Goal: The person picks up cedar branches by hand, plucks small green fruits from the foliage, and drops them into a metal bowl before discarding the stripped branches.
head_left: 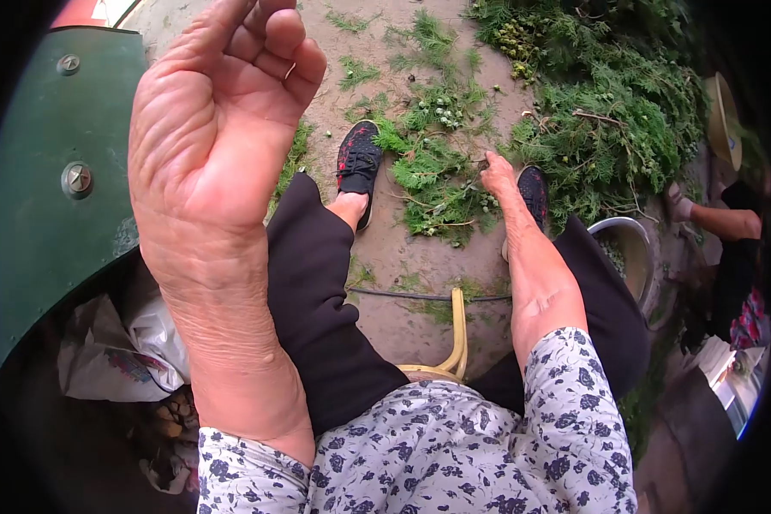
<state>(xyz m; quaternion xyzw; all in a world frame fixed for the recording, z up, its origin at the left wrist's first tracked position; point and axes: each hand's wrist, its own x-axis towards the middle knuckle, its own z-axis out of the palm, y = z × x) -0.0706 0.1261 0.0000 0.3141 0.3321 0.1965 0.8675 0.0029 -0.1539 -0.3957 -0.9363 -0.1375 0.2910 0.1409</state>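
My left hand (231,128) is raised close to the camera, palm facing me. Its fingers curve loosely, some cut off by the top edge, and nothing shows in the palm. Lower down and further off, my right hand (498,176) has its fingers curled at the stem end of a cut evergreen branch (437,171). That branch lies on the ground between my dark shoes, with scaly green foliage and small pale cones. The exact grip of the fingertips is too small to see clearly.
A large heap of evergreen branches (608,111) lies at upper right. Beside my right leg stands a metal basin (647,265) with small pale-green pieces inside. A green metal panel (68,206) and plastic bags (116,351) are at left. Another person's leg (728,223) shows at right.
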